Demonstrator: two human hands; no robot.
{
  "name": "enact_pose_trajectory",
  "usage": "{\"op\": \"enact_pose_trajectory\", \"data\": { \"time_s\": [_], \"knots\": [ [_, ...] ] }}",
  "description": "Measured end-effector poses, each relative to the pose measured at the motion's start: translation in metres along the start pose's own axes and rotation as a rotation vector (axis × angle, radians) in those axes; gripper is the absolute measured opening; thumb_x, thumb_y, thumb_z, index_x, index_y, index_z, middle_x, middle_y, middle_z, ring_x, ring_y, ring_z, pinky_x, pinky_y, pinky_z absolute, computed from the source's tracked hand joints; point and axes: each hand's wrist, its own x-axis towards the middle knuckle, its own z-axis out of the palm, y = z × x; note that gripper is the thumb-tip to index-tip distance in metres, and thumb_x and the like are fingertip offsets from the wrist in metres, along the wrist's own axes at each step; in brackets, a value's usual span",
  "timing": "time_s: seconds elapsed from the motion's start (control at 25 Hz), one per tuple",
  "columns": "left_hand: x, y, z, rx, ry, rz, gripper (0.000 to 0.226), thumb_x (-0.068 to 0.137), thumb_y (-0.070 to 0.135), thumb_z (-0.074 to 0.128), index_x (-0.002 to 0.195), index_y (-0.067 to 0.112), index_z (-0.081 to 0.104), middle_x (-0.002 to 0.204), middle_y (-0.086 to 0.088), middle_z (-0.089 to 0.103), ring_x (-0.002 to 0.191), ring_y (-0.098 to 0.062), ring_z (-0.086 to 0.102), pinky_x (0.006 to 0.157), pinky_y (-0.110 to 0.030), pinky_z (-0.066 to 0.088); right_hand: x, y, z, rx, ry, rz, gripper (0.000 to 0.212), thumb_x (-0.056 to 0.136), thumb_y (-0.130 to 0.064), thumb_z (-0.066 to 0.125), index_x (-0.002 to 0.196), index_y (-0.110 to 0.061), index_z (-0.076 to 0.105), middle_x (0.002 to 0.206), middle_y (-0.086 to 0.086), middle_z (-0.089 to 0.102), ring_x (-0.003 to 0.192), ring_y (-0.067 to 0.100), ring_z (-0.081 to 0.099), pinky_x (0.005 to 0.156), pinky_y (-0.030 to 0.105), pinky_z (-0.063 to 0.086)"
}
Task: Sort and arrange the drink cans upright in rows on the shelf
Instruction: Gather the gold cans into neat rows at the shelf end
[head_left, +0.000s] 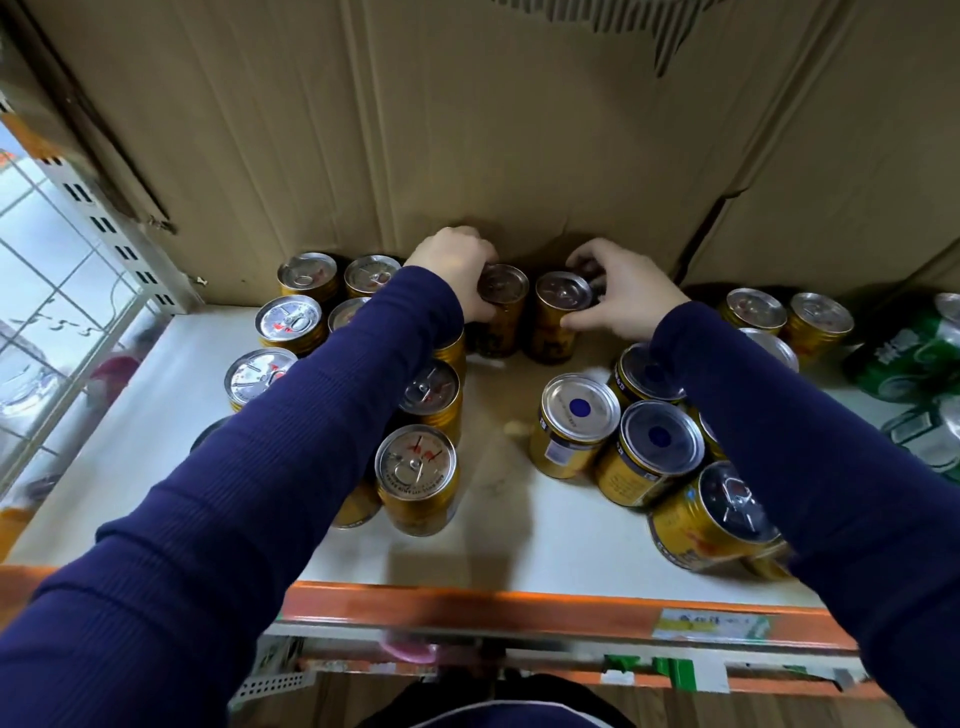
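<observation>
So both arms in dark blue sleeves are stretched to the back of the white shelf (493, 525), a bit above the middle of the frame, and each hand has its own can. The left hand (454, 270) is clamped on the left can (500, 314) from its left side, fingers curled down round the top rim so the silver lid pokes out to the right of the knuckles. The right hand (626, 293) pinches the right can (557, 325) from its right side, with the thumb (574, 325) on the near edge of the lid and the other fingers hooked over the far rim. The two cans stand upright just beside each other against the cardboard sheet (467, 130); can't tell if they actually touch. Under the left arm there's a block of upright pull-tab cans (415, 478). At the lower right sits a looser bunch of blue-dot cans (579, 418), some of them tilted. Some green cans (904, 358) lie on their sides at the far right edge. An orange shelf lip (519, 605) with a price label (709, 623) runs along the bottom.
</observation>
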Motion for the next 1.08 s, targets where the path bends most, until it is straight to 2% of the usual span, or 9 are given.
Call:
{"op": "enact_pose_trajectory", "data": {
  "time_s": [0.08, 0.24, 0.44, 0.52, 0.6, 0.68, 0.76, 0.96, 1.08],
  "knots": [
    [0.000, 0.002, -0.001, 0.048, -0.015, -0.006, 0.044, 0.075, 0.040, 0.071, 0.111, 0.016, 0.063, 0.105, -0.005, 0.053, 0.098, -0.024, 0.052, 0.082, -0.037, 0.047, 0.005, -0.001, 0.001, -0.063, -0.022, 0.013, 0.070, 0.068, -0.024, 0.082, 0.128, -0.015, 0.047, 0.121, 0.006, 0.057, 0.103, 0.021, 0.058, 0.084, 0.029, 0.046],
    [0.000, 0.008, -0.007, 0.189, -0.053, -0.053, 0.043, 0.079, 0.046, 0.066, 0.114, 0.021, 0.062, 0.116, -0.005, 0.056, 0.120, -0.029, 0.041, 0.107, -0.051, 0.025, 0.008, -0.007, 0.007, -0.114, 0.017, 0.039, 0.066, 0.072, -0.035, 0.079, 0.125, -0.011, 0.047, 0.113, 0.008, 0.061, 0.095, 0.022, 0.058, 0.074, 0.027, 0.042],
    [-0.022, 0.033, -0.021, 0.099, -0.112, 0.047, 0.027, 0.082, 0.036, 0.062, 0.099, 0.014, 0.063, 0.098, -0.009, 0.064, 0.094, -0.029, 0.058, 0.086, -0.038, 0.042, -0.032, -0.007, -0.012, -0.218, 0.004, 0.008, 0.058, 0.081, -0.045, 0.068, 0.127, -0.014, 0.052, 0.124, 0.010, 0.058, 0.111, 0.025, 0.054, 0.090, 0.031, 0.041],
    [-0.043, 0.047, -0.026, -0.019, -0.209, 0.188, 0.046, 0.078, 0.040, 0.067, 0.116, 0.015, 0.061, 0.111, -0.010, 0.063, 0.103, -0.029, 0.058, 0.084, -0.031, 0.043, -0.066, -0.005, -0.028, -0.262, 0.034, -0.014, 0.047, 0.082, -0.045, 0.066, 0.119, -0.018, 0.059, 0.118, 0.007, 0.059, 0.102, 0.019, 0.054, 0.084, 0.029, 0.040],
    [-0.064, 0.063, -0.024, -0.083, -0.343, 0.236, 0.078, 0.072, 0.050, 0.071, 0.136, 0.013, 0.045, 0.133, -0.008, 0.053, 0.121, -0.025, 0.050, 0.097, -0.029, 0.040, -0.105, -0.001, -0.037, -0.249, 0.041, -0.019, 0.040, 0.080, -0.045, 0.067, 0.110, -0.019, 0.064, 0.106, 0.002, 0.062, 0.093, 0.014, 0.053, 0.080, 0.029, 0.041],
    [-0.079, 0.079, -0.011, -0.120, -0.381, 0.216, 0.082, 0.065, 0.055, 0.075, 0.130, 0.014, 0.048, 0.126, -0.008, 0.057, 0.116, -0.026, 0.053, 0.098, -0.036, 0.045, -0.133, 0.005, -0.034, -0.246, -0.001, -0.032, 0.045, 0.076, -0.048, 0.069, 0.110, -0.019, 0.065, 0.100, -0.001, 0.059, 0.093, 0.013, 0.052, 0.080, 0.028, 0.040],
    [-0.086, 0.091, 0.003, -0.154, -0.331, 0.153, 0.069, 0.059, 0.056, 0.078, 0.112, 0.019, 0.053, 0.104, -0.003, 0.063, 0.097, -0.025, 0.060, 0.083, -0.039, 0.052, -0.146, 0.010, -0.026, -0.294, -0.068, -0.050, 0.057, 0.075, -0.053, 0.067, 0.123, -0.021, 0.059, 0.111, -0.001, 0.055, 0.105, 0.015, 0.050, 0.088, 0.028, 0.038],
    [-0.103, 0.100, 0.008, -0.087, -0.183, 0.001, 0.069, 0.063, 0.055, 0.076, 0.118, 0.019, 0.052, 0.105, -0.002, 0.064, 0.087, -0.019, 0.058, 0.068, -0.030, 0.047, -0.154, 0.010, -0.018, -0.413, -0.091, -0.143, 0.069, 0.084, -0.060, 0.047, 0.140, -0.021, 0.044, 0.131, 0.004, 0.047, 0.114, 0.025, 0.044, 0.097, 0.039, 0.039],
    [-0.121, 0.094, 0.004, -0.062, -0.185, -0.025, 0.071, 0.062, 0.057, 0.074, 0.120, 0.023, 0.053, 0.106, 0.000, 0.065, 0.089, -0.018, 0.058, 0.071, -0.031, 0.049, -0.160, 0.005, -0.012, -0.478, -0.090, -0.145, 0.082, 0.075, -0.066, 0.057, 0.142, -0.021, 0.040, 0.134, 0.002, 0.041, 0.113, 0.026, 0.040, 0.098, 0.043, 0.038]
  ]
}}
